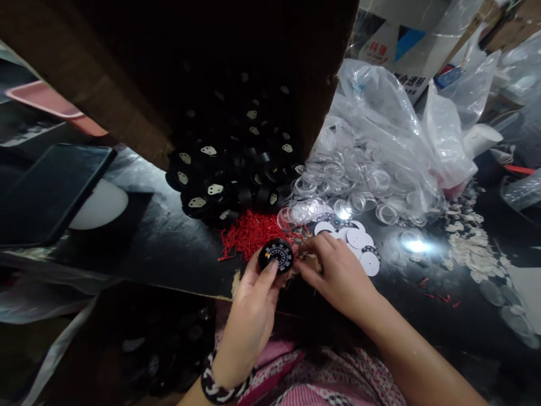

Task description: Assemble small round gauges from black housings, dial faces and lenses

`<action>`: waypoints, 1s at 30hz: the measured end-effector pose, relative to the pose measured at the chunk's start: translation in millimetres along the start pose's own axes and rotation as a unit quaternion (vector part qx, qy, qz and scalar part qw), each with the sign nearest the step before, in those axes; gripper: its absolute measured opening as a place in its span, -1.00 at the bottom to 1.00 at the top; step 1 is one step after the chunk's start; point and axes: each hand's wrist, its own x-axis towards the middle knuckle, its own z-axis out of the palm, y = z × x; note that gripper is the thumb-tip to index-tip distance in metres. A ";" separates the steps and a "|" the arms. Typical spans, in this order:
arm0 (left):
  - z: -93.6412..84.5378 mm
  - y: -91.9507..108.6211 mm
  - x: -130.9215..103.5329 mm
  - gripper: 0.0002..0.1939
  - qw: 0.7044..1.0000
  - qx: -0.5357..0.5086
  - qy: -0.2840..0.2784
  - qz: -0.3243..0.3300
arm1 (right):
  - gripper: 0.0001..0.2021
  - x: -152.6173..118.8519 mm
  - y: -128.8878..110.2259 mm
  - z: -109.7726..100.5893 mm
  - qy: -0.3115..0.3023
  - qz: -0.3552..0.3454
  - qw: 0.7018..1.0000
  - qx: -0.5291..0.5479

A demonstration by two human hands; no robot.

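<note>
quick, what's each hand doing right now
Left hand: closed on the black dial, thumb on its face.
Right hand: fingers bent beside the dial; whether it pinches anything cannot be told.

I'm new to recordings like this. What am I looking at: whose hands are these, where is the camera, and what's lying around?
There is no robot here, just a person's two bare hands. The single picture comes from a camera worn on the head, looking forward and down. The left hand holds a round black dial with white markings. The right hand is close beside it; whether its fingers grip something small is unclear.

On the dark worktop lie small red pieces, with black round parts heaped behind them. To the right are thin discs, many showing white, clear round covers by a plastic bag, and small pale pieces.
</note>
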 end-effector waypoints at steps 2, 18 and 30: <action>1.9 2.2 -2.3 -0.78 1.000 -0.003 -0.007 -0.004 | -0.86 -4.3 0.1 -0.3 0.014 -0.026 0.999 -0.031; 7.0 -2.1 -8.3 -0.67 0.999 0.021 0.001 -0.042 | -0.89 -18.5 5.5 -5.9 0.062 -0.063 0.994 -0.062; 9.3 -21.7 -2.6 -0.61 0.988 0.139 -0.065 0.004 | -0.93 -34.4 2.3 -20.6 0.068 0.033 0.982 0.173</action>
